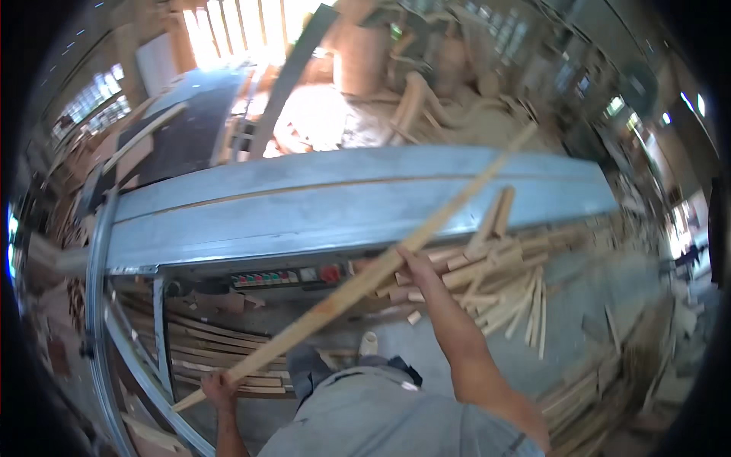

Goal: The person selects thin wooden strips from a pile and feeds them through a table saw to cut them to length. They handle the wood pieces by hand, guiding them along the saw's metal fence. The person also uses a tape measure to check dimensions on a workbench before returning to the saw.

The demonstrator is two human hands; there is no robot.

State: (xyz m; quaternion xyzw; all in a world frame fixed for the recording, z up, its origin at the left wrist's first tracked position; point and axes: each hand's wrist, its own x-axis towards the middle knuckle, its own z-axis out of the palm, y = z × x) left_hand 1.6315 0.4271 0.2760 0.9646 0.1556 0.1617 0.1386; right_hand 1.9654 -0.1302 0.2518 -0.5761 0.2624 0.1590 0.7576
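Note:
A long, narrow wooden board (324, 308) runs diagonally across the view, from low on the left to beyond the far edge of a grey metal machine table (304, 207). My left hand (219, 390) is closed around its near end, left of my body. Further up, near the table's front edge, my right hand (415, 266) grips the same board around its middle, the arm stretched forward. The board's far part passes over the right side of the tabletop; whether it touches the metal cannot be told.
Below the table edge sits a control panel (274, 279) with coloured buttons. Cut wood pieces (502, 266) are heaped at the right, by the table. Long strips (221, 343) lie beneath the table at left. A metal rail frame (99, 327) stands at the left.

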